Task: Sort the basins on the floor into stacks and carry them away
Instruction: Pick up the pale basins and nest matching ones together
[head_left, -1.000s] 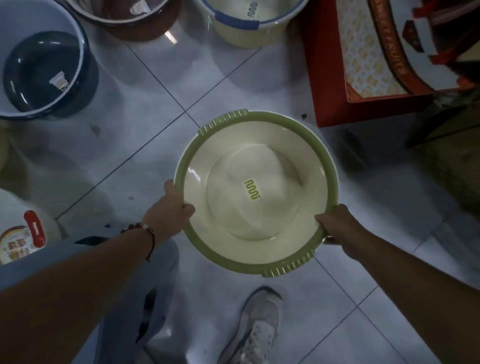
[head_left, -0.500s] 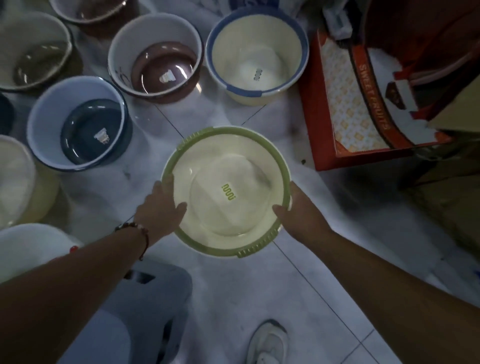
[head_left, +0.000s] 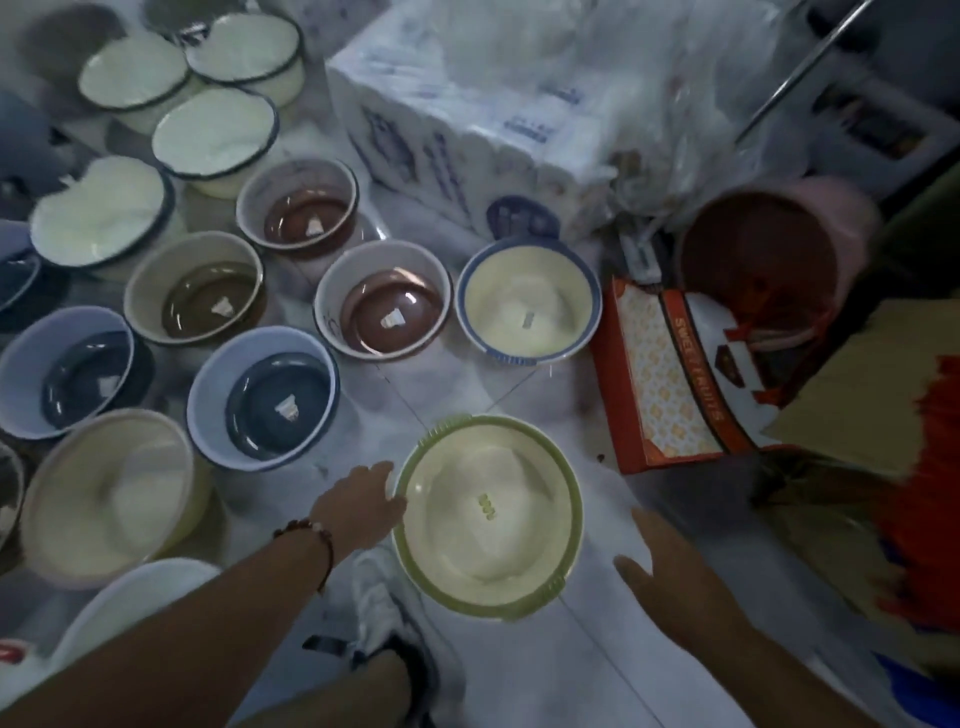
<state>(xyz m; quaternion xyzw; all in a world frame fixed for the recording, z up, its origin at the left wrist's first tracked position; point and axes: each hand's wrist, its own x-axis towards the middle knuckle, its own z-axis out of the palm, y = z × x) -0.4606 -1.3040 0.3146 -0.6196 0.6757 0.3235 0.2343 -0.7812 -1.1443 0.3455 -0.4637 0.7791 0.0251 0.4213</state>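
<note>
A cream basin with a green rim (head_left: 488, 514) is low over the tiled floor in front of me. My left hand (head_left: 358, 504), with a bead bracelet on its wrist, holds the basin's left rim. To the right, my right hand (head_left: 670, 571) is off the basin with its fingers spread and holds nothing. Several more basins stand on the floor beyond: a cream one with a blue rim (head_left: 530, 306), a brown-bottomed one (head_left: 384, 306), a dark-blue-bottomed one (head_left: 265, 400) and a plain cream one (head_left: 109, 488).
A red fruit box (head_left: 670, 374) lies right of the basins, with a pink bucket (head_left: 763, 270) behind it and cardboard (head_left: 872, 395) further right. A white wrapped package (head_left: 467, 119) stands at the back. My shoe (head_left: 374, 597) is beside the green-rimmed basin.
The view has pulled back and the green-rimmed basin sits lower. My right hand has let go of its right rim and moved away to the right; my left hand stays at the left rim.
</note>
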